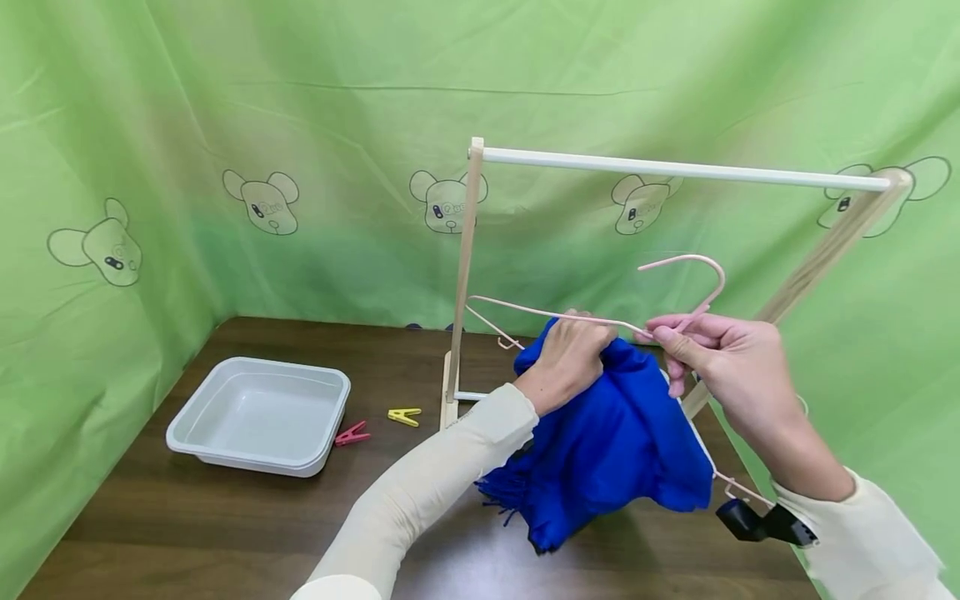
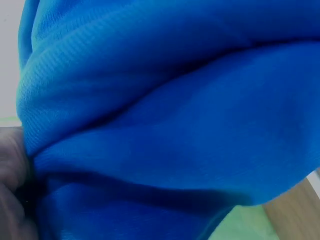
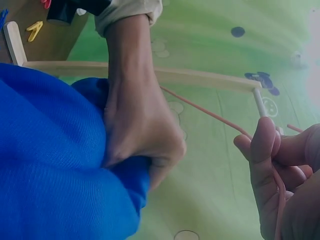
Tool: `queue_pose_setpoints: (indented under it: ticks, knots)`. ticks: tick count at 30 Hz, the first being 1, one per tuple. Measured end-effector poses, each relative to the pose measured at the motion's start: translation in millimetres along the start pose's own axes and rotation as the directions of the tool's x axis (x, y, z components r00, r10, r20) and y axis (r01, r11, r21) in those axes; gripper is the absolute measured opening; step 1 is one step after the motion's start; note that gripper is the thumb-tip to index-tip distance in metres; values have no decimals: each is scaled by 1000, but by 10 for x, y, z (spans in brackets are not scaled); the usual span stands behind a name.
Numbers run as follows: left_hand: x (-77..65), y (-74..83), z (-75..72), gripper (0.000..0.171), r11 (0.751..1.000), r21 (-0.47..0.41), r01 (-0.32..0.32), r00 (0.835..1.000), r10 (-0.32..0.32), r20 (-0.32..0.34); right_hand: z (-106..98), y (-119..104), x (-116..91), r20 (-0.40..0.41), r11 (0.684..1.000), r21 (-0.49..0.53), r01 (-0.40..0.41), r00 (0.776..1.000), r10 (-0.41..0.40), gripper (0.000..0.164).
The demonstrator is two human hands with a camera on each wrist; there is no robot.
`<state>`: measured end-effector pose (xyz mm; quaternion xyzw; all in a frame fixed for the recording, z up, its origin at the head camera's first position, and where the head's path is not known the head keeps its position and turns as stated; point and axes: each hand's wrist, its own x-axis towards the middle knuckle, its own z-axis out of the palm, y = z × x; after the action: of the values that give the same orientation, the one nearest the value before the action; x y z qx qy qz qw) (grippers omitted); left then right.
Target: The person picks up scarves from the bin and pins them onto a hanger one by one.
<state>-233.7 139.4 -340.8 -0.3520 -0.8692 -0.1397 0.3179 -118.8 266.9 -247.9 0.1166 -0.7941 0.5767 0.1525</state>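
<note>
A blue scarf (image 1: 615,442) with a dark fringe at its lower end hangs bunched from my left hand (image 1: 566,358), whose fingers grip its upper edge. My right hand (image 1: 738,358) pinches a pink wire hanger (image 1: 555,310) just below its hook, which points up. The scarf hangs at the hanger, its upper part beside the left hand; folds hide how much passes through the frame. In the left wrist view, scarf cloth (image 2: 175,125) fills most of the picture. The right wrist view has the left hand (image 3: 142,120) clutching the cloth, apart from the right hand (image 3: 280,175).
Behind the hands stands a rack with a white top bar (image 1: 675,168) and wooden posts (image 1: 465,267). A white tray (image 1: 258,421) sits at the left of the table, with a red clothespin (image 1: 352,433) and a yellow clothespin (image 1: 405,417) beside it. Green curtains (image 1: 337,125) surround the table.
</note>
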Motion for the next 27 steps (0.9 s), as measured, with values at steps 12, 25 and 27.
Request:
queue_pose_setpoints:
  ticks: [12,25,27]
  knots:
    - [96,78,-5,25,966,227,128,826,-230,514,71,36,-81,4,946,-325,-10,1000,12,27]
    - [62,54,-283,59,986,-142,93,762,22,647,-53,83,-44,1,944,-327,-41,999,44,29]
    - [-15,37,-340,61,974,-219,55,786,93,611,-71,92,-31,2,947,-319,-43,999,47,27]
